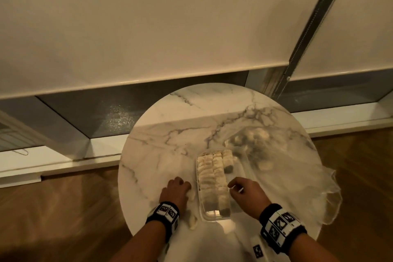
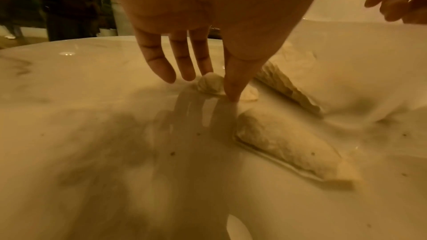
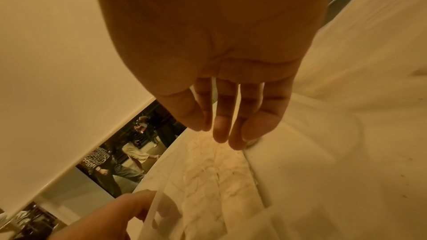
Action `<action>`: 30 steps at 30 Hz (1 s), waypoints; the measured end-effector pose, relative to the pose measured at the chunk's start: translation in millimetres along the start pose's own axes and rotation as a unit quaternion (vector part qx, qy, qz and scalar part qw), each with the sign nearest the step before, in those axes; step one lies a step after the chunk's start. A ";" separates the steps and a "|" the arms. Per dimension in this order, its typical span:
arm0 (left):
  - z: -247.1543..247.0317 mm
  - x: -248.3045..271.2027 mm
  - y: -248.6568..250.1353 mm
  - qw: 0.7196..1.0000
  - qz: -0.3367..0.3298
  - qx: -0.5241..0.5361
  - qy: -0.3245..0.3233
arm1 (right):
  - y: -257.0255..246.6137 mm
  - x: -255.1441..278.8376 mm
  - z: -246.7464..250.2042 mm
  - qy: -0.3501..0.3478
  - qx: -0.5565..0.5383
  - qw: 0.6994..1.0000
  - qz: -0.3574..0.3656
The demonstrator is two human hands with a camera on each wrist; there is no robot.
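Note:
A clear plastic tray (image 1: 246,168) on a round marble table (image 1: 170,134) holds rows of pale dumplings (image 1: 212,176). My left hand (image 1: 182,183) is on the table just left of the tray. In the left wrist view its thumb and fingertips pinch a small dumpling (image 2: 211,84) that lies on the marble. A second dumpling (image 2: 250,94) lies behind the thumb, and a long one (image 2: 289,143) is nearer the wrist. My right hand (image 1: 234,185) hovers over the tray's near right part. Its fingers (image 3: 221,127) hang loosely and hold nothing.
A crumpled clear plastic bag (image 1: 302,176) with several more dumplings (image 1: 255,134) covers the table's right side and hangs over its edge. Behind the table are a low window sill (image 1: 63,161) and a lowered roller blind (image 1: 148,27). Wooden floor (image 1: 63,208) surrounds the table.

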State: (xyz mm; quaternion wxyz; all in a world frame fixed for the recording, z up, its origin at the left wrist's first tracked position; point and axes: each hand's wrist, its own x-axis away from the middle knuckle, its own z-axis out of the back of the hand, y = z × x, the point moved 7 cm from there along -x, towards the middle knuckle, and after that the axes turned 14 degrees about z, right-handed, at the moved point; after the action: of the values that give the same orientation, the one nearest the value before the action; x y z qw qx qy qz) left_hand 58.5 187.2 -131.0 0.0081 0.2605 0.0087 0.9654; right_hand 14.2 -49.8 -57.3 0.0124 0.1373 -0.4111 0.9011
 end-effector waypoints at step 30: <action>50.7 71.8 3.3 0.732 0.072 0.672 -0.083 | -74.0 -2.7 4.0 -0.008 -0.104 0.988 0.113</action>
State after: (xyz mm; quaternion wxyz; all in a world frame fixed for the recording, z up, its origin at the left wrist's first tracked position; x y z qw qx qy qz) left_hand 21.9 186.0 -51.1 -0.2381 0.2768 0.6361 0.6798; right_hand 27.8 -3.5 -0.9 -0.0789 0.0954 -0.5155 0.8479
